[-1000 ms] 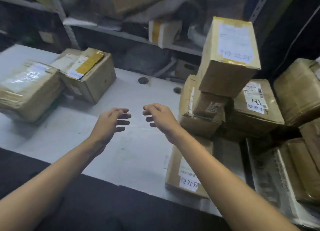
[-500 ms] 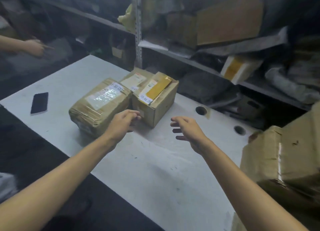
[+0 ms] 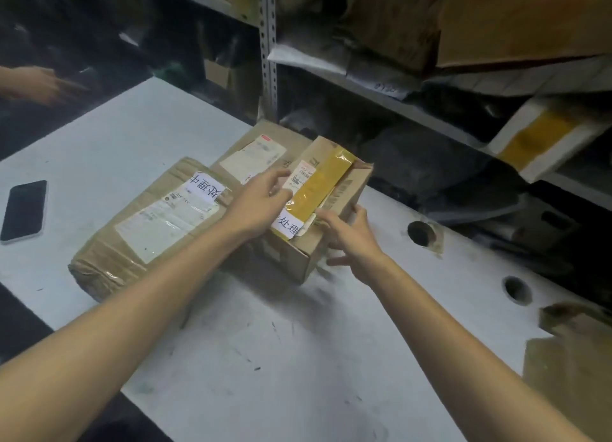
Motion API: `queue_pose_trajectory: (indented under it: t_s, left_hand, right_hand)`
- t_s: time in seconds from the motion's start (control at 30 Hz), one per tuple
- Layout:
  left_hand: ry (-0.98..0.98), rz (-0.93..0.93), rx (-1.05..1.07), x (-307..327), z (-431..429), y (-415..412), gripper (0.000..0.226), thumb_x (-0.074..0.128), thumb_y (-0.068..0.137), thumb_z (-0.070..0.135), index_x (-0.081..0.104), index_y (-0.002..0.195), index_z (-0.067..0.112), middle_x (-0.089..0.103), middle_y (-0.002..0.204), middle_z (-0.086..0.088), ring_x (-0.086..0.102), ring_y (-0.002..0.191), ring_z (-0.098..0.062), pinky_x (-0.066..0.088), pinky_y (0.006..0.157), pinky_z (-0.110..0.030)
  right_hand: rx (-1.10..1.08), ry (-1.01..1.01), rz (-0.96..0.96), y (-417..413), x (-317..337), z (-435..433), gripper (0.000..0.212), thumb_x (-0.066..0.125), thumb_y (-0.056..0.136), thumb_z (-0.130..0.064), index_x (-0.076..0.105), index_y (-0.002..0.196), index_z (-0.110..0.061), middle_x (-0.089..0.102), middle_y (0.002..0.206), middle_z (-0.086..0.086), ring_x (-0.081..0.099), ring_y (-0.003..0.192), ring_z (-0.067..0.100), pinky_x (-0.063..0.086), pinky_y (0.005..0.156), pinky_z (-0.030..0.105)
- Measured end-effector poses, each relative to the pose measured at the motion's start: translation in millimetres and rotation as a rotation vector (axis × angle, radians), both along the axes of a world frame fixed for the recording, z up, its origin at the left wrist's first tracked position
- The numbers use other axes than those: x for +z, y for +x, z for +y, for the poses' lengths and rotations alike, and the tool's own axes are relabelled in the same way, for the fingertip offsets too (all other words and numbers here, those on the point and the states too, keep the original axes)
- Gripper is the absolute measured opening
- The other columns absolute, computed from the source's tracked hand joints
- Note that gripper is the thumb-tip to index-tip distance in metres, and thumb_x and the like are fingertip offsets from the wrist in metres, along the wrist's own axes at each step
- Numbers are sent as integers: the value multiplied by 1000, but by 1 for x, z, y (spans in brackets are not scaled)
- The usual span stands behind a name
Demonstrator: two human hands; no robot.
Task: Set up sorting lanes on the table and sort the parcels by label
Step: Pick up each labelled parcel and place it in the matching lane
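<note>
black phone [image 3: 24, 210]: left at the white worktop's [image 3: 298, 359] left edge.
tape-wrapped brown parcel [image 3: 149, 223]: laid flat, not gripped.
left hand [image 3: 256, 206]: now laid flat on the box top, having been held short a moment ago.
yellow-taped small cardboard box [image 3: 326, 193]: seated on the worktop, label up.
right hand [image 3: 352, 239]: now clasped round the box's right corner, where earlier it was held clear.
meaning: a lift towards a lane is judged begun.

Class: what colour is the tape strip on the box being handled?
Yellow tape strip, clearest in the head view.
</note>
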State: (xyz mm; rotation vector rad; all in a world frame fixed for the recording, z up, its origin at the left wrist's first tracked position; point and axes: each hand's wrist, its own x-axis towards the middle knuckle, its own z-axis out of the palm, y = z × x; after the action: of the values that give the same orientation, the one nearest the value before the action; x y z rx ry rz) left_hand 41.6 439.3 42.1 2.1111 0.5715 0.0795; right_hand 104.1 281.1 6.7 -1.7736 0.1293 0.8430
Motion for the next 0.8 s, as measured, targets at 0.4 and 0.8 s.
queue_pose_trajectory:
  t_s: [0.4, 0.8]
  left_hand:
    - [212, 193, -103, -16, 10, 37, 53, 61, 92, 25, 40, 141, 24, 59, 134, 0, 60, 111, -23, 44, 85, -31]
    - [-127, -119, -32, 24, -35, 6, 40, 72, 87, 22, 52, 122, 27, 57, 97, 25, 57, 86, 11, 47, 67, -11]
  right_hand:
    - [-49, 100, -45, 10, -32, 7, 65, 59, 96, -28, 22, 146, -47, 65, 126, -4, 72, 99, 19, 63, 68, 43]
    - [-60, 74, -232, -3, 18, -58, 68, 59, 97, -25, 23, 150, -47, 66, 110, -22, 72, 85, 6, 55, 50, 24]
